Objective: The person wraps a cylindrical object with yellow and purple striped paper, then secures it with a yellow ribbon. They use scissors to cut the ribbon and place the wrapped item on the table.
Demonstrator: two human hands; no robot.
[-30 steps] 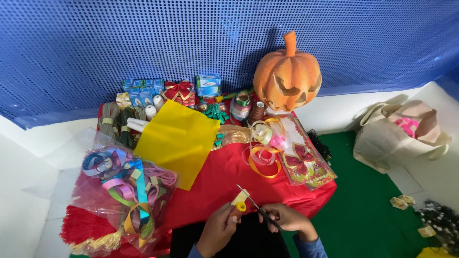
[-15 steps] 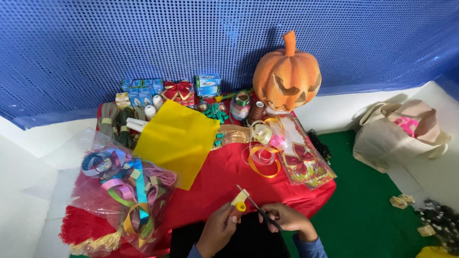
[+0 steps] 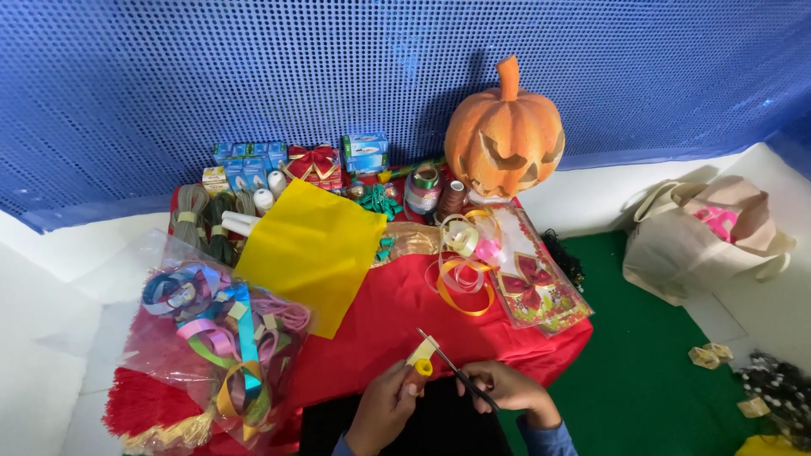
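My left hand (image 3: 384, 409) pinches a small folded yellow strip of ribbon (image 3: 421, 355) at the near edge of the red cloth (image 3: 397, 317). My right hand (image 3: 505, 391) grips a pair of thin dark scissors (image 3: 452, 370), whose blades point up and left and touch the yellow strip. A large yellow sheet (image 3: 311, 247) lies on the cloth just beyond my hands.
A carved orange pumpkin (image 3: 504, 135) stands at the back. A clear bag of coloured ribbons (image 3: 218, 325) lies at left, ribbon loops (image 3: 463, 257) and a flat bow packet (image 3: 532, 283) at right. Small boxes and spools line the rear. A beige tote bag (image 3: 705, 236) sits on the floor at right.
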